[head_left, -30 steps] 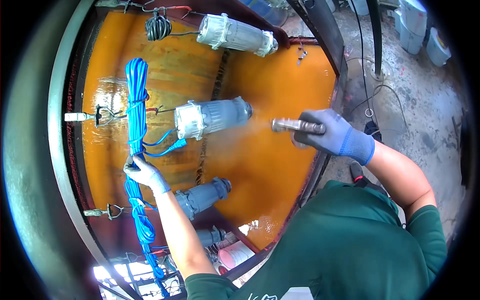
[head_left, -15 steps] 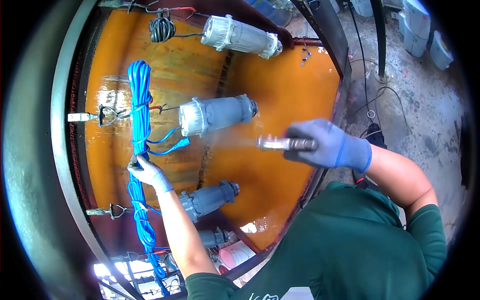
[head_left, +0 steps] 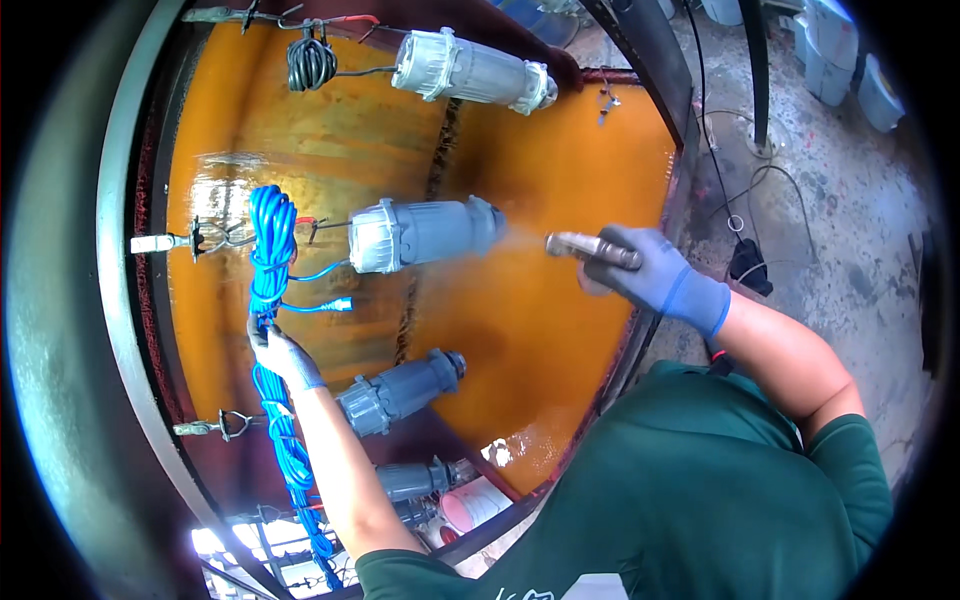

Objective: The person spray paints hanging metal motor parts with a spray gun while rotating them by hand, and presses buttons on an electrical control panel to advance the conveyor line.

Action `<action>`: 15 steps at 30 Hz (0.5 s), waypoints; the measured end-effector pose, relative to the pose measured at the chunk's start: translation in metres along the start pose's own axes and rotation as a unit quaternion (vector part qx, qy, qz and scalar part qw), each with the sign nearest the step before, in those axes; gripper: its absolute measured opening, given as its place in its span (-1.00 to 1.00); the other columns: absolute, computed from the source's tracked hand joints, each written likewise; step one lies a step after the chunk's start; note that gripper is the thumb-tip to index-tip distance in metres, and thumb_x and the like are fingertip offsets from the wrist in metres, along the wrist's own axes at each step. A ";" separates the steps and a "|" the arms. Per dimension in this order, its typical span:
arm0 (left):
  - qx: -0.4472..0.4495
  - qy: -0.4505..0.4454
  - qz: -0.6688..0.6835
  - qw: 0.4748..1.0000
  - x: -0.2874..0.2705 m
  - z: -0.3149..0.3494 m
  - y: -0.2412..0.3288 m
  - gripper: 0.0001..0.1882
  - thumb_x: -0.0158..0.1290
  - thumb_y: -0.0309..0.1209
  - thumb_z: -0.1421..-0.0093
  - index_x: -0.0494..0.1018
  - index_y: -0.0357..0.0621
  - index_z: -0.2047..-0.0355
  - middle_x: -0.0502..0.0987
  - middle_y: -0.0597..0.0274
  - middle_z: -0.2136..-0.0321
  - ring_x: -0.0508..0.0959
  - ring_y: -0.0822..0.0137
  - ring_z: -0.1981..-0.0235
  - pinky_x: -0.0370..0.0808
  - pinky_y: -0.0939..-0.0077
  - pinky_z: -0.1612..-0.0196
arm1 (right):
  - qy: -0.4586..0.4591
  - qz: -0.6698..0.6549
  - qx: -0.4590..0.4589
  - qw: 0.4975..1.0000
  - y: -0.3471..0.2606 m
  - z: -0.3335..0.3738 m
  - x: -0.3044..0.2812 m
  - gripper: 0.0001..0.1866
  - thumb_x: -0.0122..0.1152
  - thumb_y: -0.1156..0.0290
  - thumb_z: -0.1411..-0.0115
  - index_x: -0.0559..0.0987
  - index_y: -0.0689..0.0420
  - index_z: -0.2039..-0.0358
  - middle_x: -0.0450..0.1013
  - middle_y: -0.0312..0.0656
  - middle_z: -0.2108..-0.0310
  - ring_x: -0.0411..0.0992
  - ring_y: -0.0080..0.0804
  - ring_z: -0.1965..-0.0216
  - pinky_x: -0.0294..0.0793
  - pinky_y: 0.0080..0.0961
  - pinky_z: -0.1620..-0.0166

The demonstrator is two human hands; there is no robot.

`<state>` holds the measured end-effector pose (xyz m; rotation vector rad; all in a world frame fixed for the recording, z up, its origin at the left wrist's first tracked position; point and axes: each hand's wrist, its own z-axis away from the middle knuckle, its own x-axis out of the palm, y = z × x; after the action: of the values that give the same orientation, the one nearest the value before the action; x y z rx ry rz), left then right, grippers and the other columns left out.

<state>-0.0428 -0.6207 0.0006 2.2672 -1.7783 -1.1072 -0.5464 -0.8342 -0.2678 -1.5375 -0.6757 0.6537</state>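
My right hand, in a blue-grey glove, is closed round a spray gun. Its nozzle points left, and a fine mist drifts from it onto the near end of a grey cylindrical pump. The pump hangs sideways from a hook, with a blue cable running from its far end. My left hand, gloved too, grips a bundle of blue cable left of the pump. From that bundle a blue plug dangles below the pump.
Another grey pump with a coiled dark cable hangs above; a further one hangs below. Behind them stands an orange-coated booth wall. A pink-rimmed bucket sits low; pale buckets and a hose are on the right.
The spray gun has shifted slightly right and up, tilting, and its mist has moved to the pump's right end. The top of the cable bundle has dropped, and my left hand is slightly lower.
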 end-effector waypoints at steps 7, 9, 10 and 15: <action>0.130 0.067 -0.003 0.989 0.037 0.037 0.093 -0.41 -0.06 -0.38 -0.49 0.22 -0.38 -0.45 0.24 -0.17 -0.44 0.27 -0.02 -0.46 0.23 0.08 -0.47 | -0.056 -0.003 0.016 0.998 0.020 0.003 -0.007 -0.74 0.38 0.23 -0.30 0.61 0.18 0.25 0.66 -0.08 0.37 0.68 -0.28 0.30 0.62 -0.34 0.16; 0.170 0.023 0.028 0.985 0.055 0.041 0.131 -0.43 -0.11 -0.29 -0.54 0.24 -0.39 -0.43 0.25 -0.12 -0.45 0.30 0.01 -0.44 0.25 0.12 -0.46 | 0.016 -0.047 0.024 0.998 0.026 0.003 -0.004 -0.74 0.39 0.23 -0.29 0.62 0.18 0.24 0.66 -0.09 0.37 0.67 -0.31 0.30 0.62 -0.34 0.16; 0.182 0.008 0.030 0.983 0.063 0.042 0.152 -0.42 -0.12 -0.26 -0.55 0.24 -0.39 -0.43 0.27 -0.12 -0.44 0.32 0.02 -0.43 0.24 0.13 -0.46 | 0.019 -0.090 0.029 0.995 0.026 0.002 -0.005 -0.73 0.39 0.22 -0.29 0.63 0.18 0.24 0.66 -0.10 0.37 0.67 -0.33 0.30 0.62 -0.35 0.16; 0.090 -0.043 0.117 0.988 0.067 0.035 0.166 -0.42 -0.21 -0.13 -0.60 0.43 -0.42 -0.30 0.50 -0.11 -0.28 0.46 0.09 -0.32 0.30 0.19 -0.42 | -0.229 -0.035 0.035 0.972 0.009 0.006 -0.022 -0.70 0.37 0.21 -0.31 0.64 0.21 0.19 0.68 -0.13 0.35 0.68 -0.36 0.27 0.63 -0.35 0.13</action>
<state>-0.1943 -0.7214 0.0163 2.0544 -2.1926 -1.0546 -0.5654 -0.8471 -0.2772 -1.2985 -1.0374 0.9813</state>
